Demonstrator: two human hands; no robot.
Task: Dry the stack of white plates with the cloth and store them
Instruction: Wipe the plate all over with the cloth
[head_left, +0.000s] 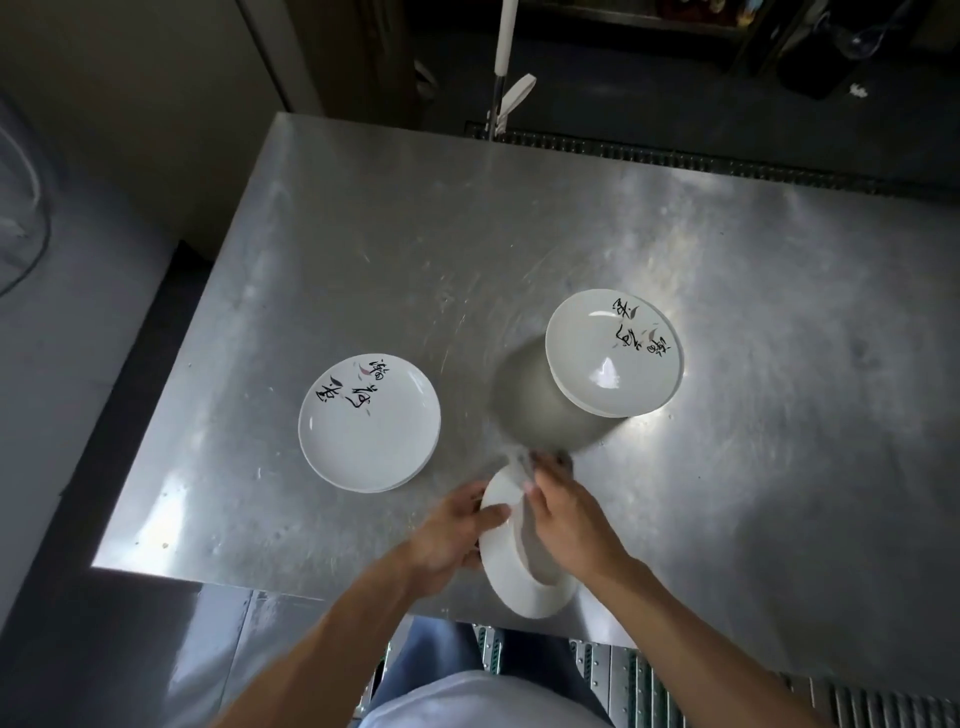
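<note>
My left hand (457, 530) grips a tilted white plate (519, 577) at the near bench (363, 234) edge; my right hand (566, 519) presses the cloth (519, 462) into it. Two plate stacks (613, 353) sit beyond.

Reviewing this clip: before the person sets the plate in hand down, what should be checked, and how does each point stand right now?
1. Left hand grips the rim of the tilted white plate: ok.
2. Right hand presses the pale cloth into the plate: ok; the cloth is blurred.
3. Plate fully dry: cannot tell.
4. Held plate over the scratched steel table: not ok, its near part overhangs the front edge.
5. Low pile of white plates with black brush lettering on the left, lying flat with its top bare: ok.
6. Taller stack of matching lettered plates on the right, standing straight: ok.
</note>
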